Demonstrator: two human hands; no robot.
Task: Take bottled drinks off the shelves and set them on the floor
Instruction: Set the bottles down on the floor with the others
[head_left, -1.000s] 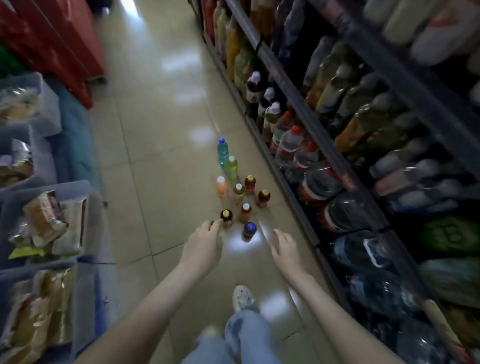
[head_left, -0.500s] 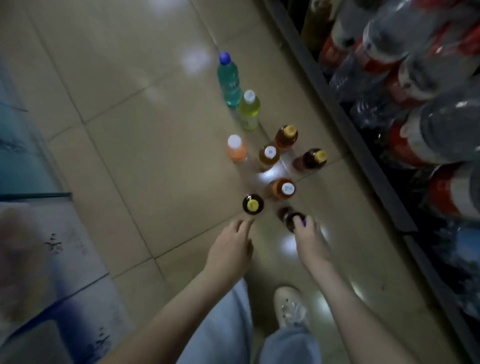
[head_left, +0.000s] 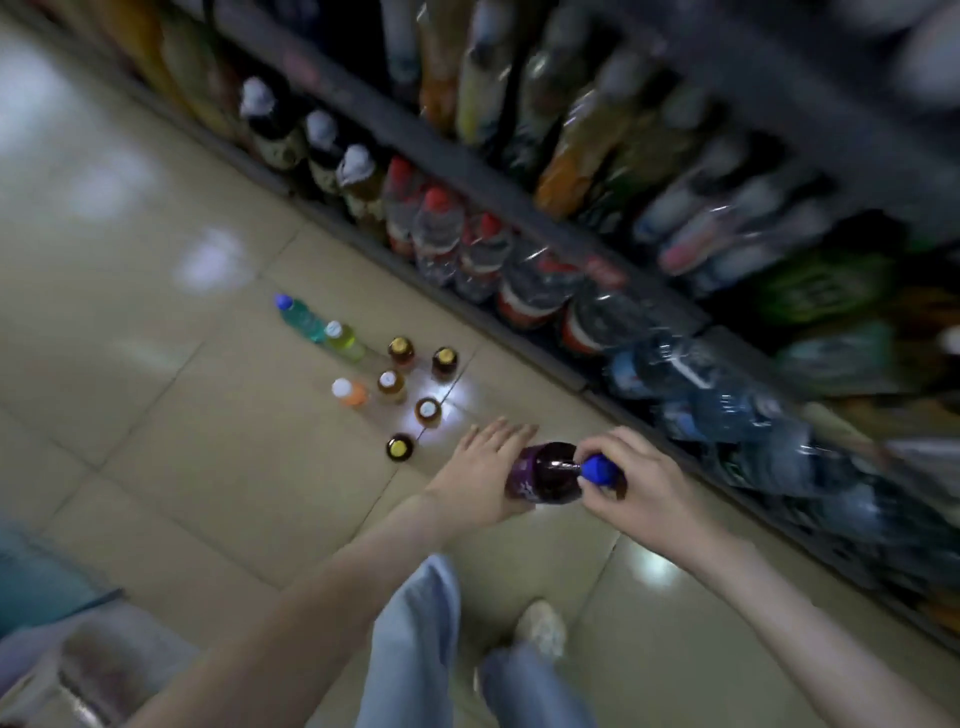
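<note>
Purple bottle (head_left: 545, 475): head view; dark drink with a blue cap (head_left: 597, 467); it lies sideways in the air between your two hands, above the floor and just right of the standing group
left hand (head_left: 480, 478): yours; wrapped round the labelled bottom end of the purple bottle, thumb beneath it, fingers along its far side
right hand (head_left: 641, 486): yours; pinching the blue cap, so clamped on the bottle's neck end
floor bottles: eight stand upright; teal bottle (head_left: 296, 314) farthest, yellow-green bottle (head_left: 344, 340) just beside it, orange bottle (head_left: 350, 393) to the left, four amber bottles (head_left: 390, 385) clustered together; dark bottle (head_left: 399, 448) nearest your left hand, apart from it
floor (head_left: 182, 415): glossy beige tiles with bright reflections
shelves (head_left: 467, 167): along your right, packed with bottles; blurred higher up; large clear bottles with red labels on the lowest level
below your arms: pale jeans (head_left: 415, 649); a light shoe (head_left: 543, 626) on the tiles
</note>
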